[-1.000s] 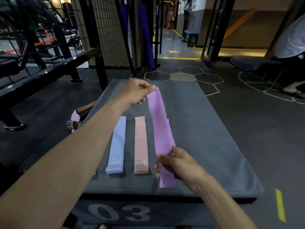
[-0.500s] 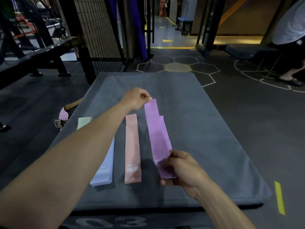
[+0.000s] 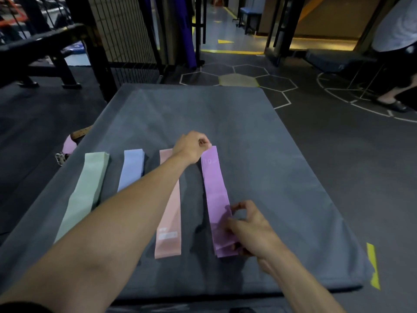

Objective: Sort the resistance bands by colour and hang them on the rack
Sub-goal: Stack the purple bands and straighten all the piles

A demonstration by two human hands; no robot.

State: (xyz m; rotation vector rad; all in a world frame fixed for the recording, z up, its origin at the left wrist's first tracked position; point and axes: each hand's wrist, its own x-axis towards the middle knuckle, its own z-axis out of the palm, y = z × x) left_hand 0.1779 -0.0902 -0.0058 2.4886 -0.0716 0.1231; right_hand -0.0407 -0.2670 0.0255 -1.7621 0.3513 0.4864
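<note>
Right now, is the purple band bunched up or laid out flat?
Flat: the purple band lies straight on the mat, left hand pinching its far end, right hand its near end.

Two bare arms show, with no sleeves over the forearms. The left hand (image 3: 191,146) and the right hand (image 3: 248,229) wear no gloves. No rings, watch or wristband can be seen. At the very bottom left corner, a dark black edge of a sleeve (image 3: 24,309) covers the top of the left arm.
</note>
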